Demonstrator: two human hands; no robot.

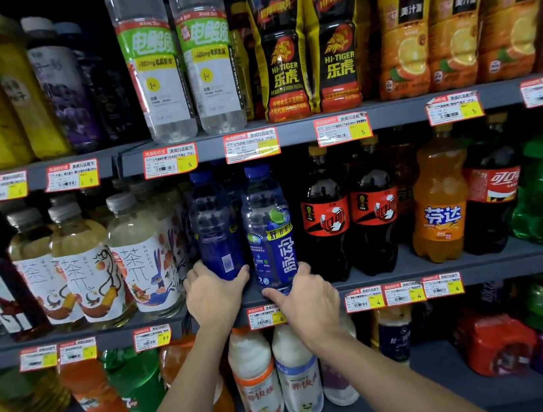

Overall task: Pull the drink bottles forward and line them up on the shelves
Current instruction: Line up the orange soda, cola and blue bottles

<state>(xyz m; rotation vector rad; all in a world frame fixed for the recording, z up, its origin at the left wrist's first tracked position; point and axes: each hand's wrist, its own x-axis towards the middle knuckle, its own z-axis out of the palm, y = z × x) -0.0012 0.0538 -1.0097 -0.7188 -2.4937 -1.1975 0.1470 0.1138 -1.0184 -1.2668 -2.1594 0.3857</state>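
— Where are the blue bottles?

— Both stand on the middle shelf (444, 267), between the pale tea bottles (145, 257) on the left and the dark cola bottles (326, 223) on the right. The right blue bottle (267, 227) is near the shelf's front edge with its label facing out. The left blue bottle (213, 227) sits a little farther back, with its barcode facing out.

— And the hands?

— The left grip (215, 298) curls round the base of the left blue bottle, fingers on its left side and thumb on its right. The right grip (310, 299) holds the base of the right blue bottle, thumb (276, 293) across the front and fingers round its right side.

— Do the two bottles touch?

— They stand just beside each other; I cannot tell whether they touch.

— Anything underneath?

— A price tag (266, 318) on the shelf edge, partly hidden by the right wrist, and white milk drink bottles (256, 377) on the shelf below.
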